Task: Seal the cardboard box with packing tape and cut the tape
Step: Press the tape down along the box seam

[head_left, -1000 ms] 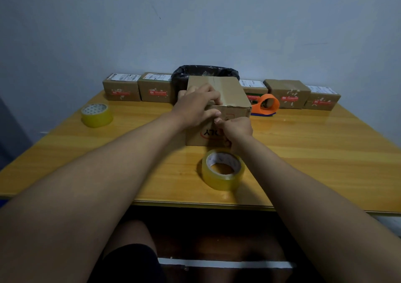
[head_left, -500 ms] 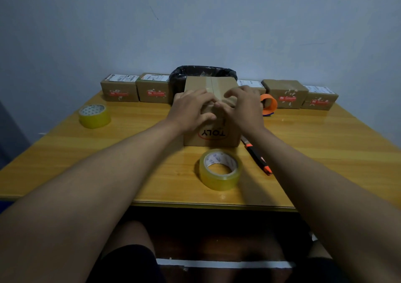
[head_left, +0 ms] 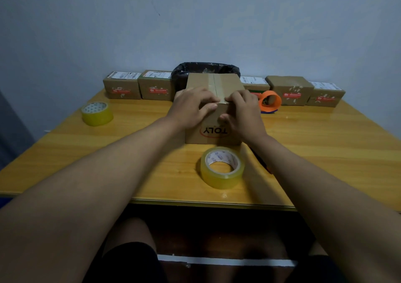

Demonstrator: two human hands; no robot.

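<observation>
A brown cardboard box point(head_left: 201, 82) printed "TOLY" stands mid-table, with a strip of clear tape point(head_left: 213, 85) along its top seam. My left hand point(head_left: 193, 109) lies over the box's near top edge, fingers on top and thumb on the front face. My right hand point(head_left: 243, 111) grips the same edge just to the right, its thumb pressing the front face where the tape folds down. A roll of clear packing tape point(head_left: 222, 166) lies flat in front of the box. A dark utility knife point(head_left: 263, 163) lies on the table, mostly hidden by my right forearm.
A second tape roll point(head_left: 97, 113) sits at the left of the wooden table point(head_left: 325, 144). An orange tape dispenser point(head_left: 270, 101) stands right of the box. Several small labelled boxes point(head_left: 122, 87) and a black-lined bin point(head_left: 204, 68) line the back edge by the wall.
My right hand rose from the box's lower front face to its near top edge, leaving the knife on the table. The box was turned square to me. My left hand stayed on top.
</observation>
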